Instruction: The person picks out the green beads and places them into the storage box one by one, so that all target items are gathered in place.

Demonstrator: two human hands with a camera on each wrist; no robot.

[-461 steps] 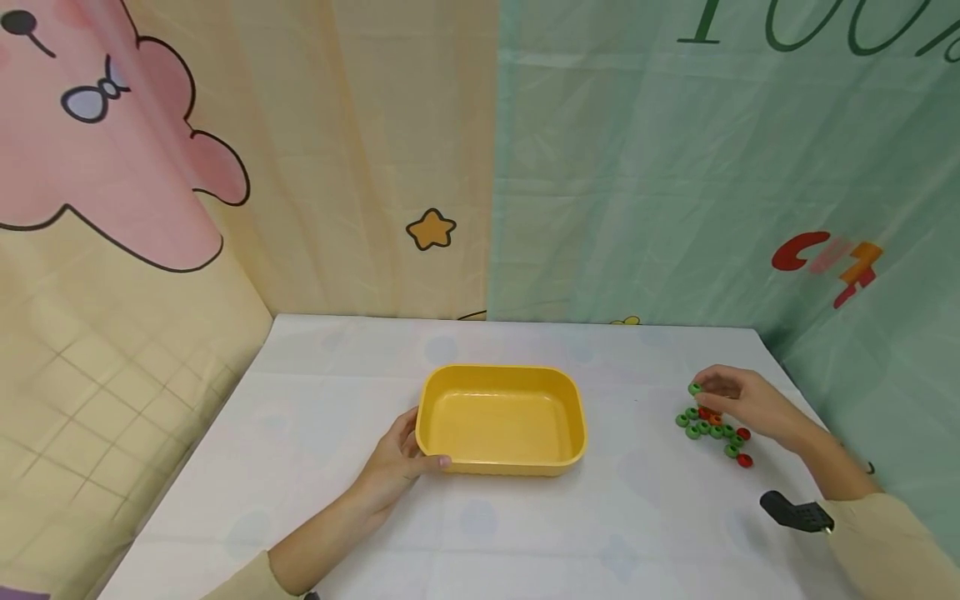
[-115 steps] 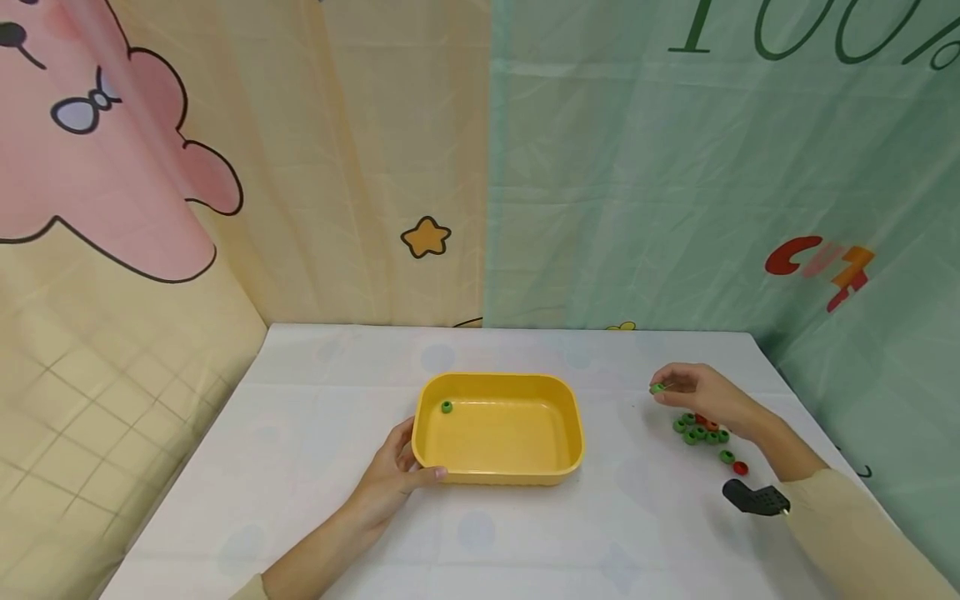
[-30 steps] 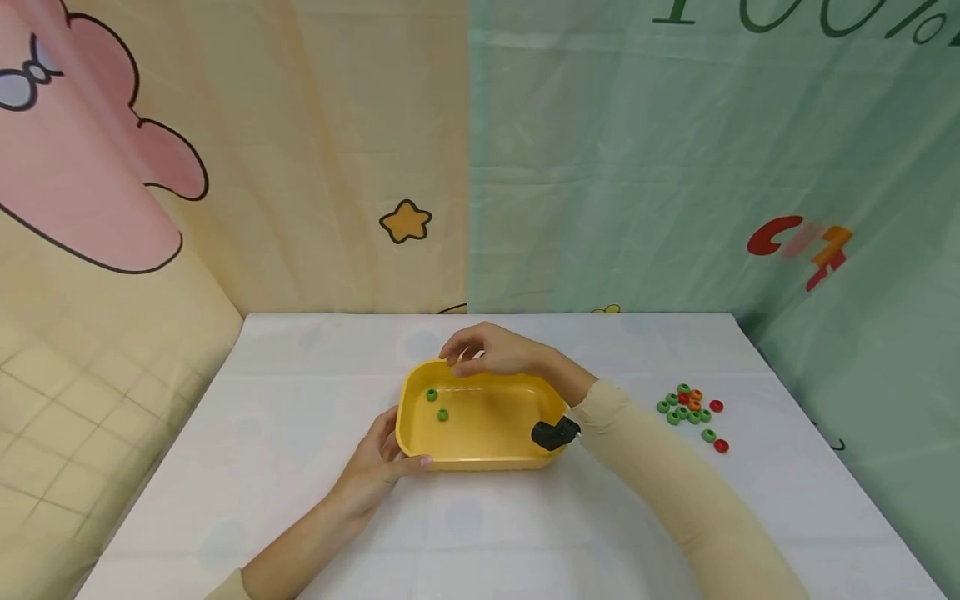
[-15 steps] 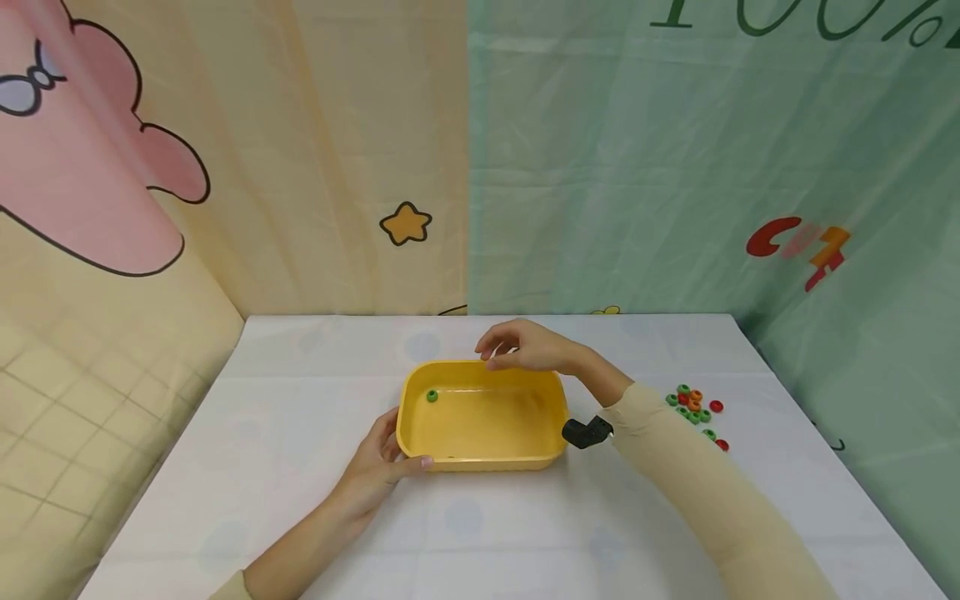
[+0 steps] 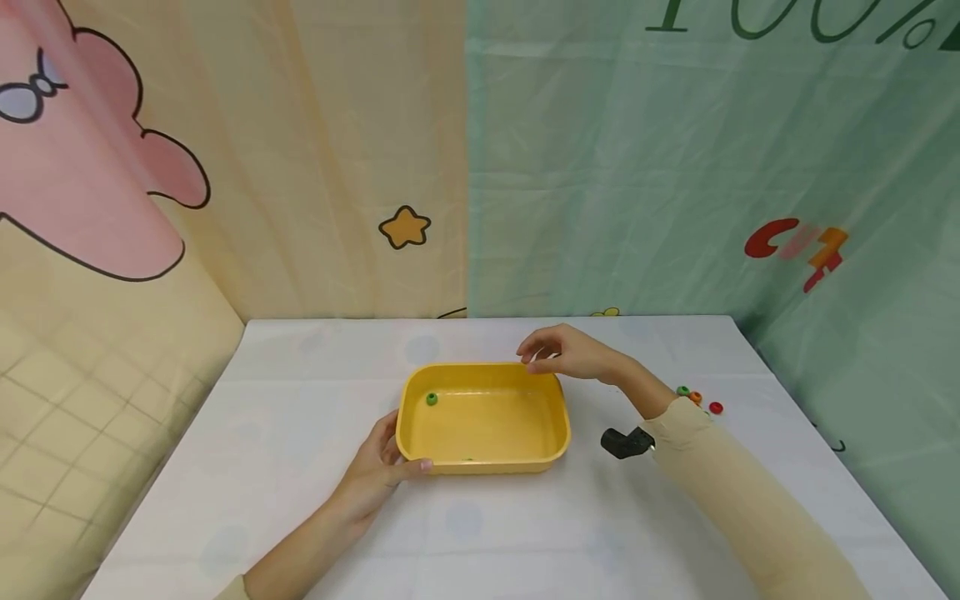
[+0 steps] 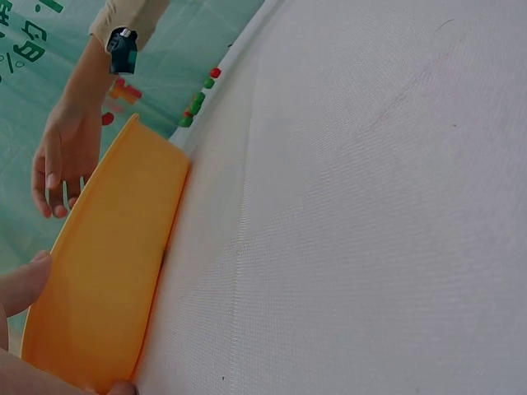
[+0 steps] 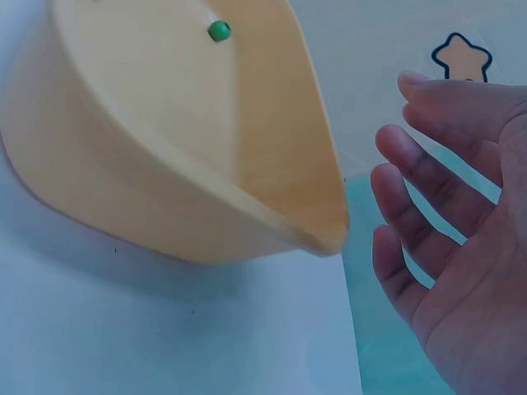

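A yellow plastic tray [image 5: 483, 417] stands on the white-covered table. My left hand [image 5: 372, 475] grips its near left corner, thumb over the rim and fingers against the outside. In the tray, a green bead [image 5: 431, 399] lies toward the far left; a sliver of green shows behind the near wall. My right hand [image 5: 573, 352] hovers over the far right rim, fingers loosely bent and apart, with nothing in them in the right wrist view. Beyond my right forearm, loose beads show: green [image 5: 682, 390], orange [image 5: 695, 397] and red [image 5: 716, 407]. My sleeve hides others of the pile.
A printed curtain [image 5: 600, 167] hangs behind the table and along both sides. A black camera mount [image 5: 627, 443] juts from my right sleeve, beside the tray's right side. White cloth [image 5: 465, 533] covers the table in front of the tray.
My right hand has drawn back rightward across the tray, and my sleeve now covers more of the bead pile. One green bead inside has rolled toward the near wall. My left hand stays put.
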